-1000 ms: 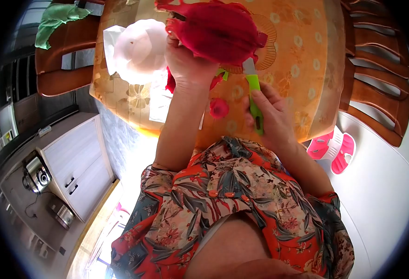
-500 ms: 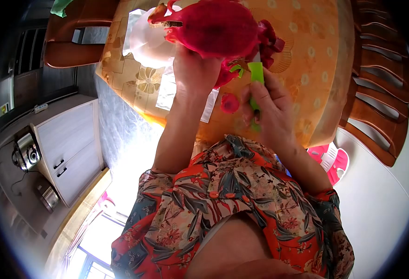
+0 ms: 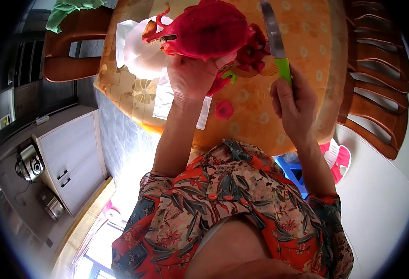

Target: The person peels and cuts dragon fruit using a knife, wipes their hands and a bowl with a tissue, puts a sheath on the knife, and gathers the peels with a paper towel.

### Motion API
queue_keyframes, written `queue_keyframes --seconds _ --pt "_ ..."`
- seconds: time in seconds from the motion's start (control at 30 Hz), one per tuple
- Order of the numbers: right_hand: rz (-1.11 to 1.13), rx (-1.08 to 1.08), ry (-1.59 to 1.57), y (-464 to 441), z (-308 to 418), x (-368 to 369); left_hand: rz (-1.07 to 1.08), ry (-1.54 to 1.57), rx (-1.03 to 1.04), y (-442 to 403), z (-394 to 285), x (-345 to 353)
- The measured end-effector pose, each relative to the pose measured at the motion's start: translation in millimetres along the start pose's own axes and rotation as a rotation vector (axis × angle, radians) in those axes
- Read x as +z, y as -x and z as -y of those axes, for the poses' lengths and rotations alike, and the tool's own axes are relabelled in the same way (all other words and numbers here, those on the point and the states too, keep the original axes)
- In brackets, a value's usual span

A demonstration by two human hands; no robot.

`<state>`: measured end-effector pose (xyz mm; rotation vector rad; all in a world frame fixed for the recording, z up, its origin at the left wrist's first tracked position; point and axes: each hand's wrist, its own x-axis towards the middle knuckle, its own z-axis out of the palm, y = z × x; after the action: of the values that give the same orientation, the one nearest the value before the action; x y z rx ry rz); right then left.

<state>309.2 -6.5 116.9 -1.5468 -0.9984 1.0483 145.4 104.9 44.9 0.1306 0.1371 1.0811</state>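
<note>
A large, deep red dragon fruit [image 3: 211, 30], its outer skin mostly off, rests in my left hand [image 3: 192, 76], which is closed around its underside. Dried stem ends stick out at its left. My right hand [image 3: 297, 100] grips a knife [image 3: 274, 35] by its green handle, blade pointing away from me and apart from the fruit. Red peel pieces [image 3: 255, 58] lie on the table just beyond and right of the fruit. A small round slice of peel [image 3: 224, 109] lies between my forearms. The fingertips under the fruit are partly hidden.
A patterned orange cloth covers the table [image 3: 302, 28]. At its left lies a white plastic bag [image 3: 144, 56], with white paper [image 3: 165, 104] nearer me. Wooden chairs [image 3: 376, 79] stand right, another chair [image 3: 69, 63] left. A blue stool [image 3: 292, 172] is beneath my right forearm.
My right hand has drawn the knife away from the fruit to the right, and its blade now shows in full. My left hand and the dragon fruit have shifted slightly left.
</note>
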Motion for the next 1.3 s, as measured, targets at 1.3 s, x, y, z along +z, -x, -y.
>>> queue_keyframes --seconds 1.3 --pt "0.111 -0.130 0.627 -16 -20 4 -0.057 -0.127 -0.024 -4 31 -20"
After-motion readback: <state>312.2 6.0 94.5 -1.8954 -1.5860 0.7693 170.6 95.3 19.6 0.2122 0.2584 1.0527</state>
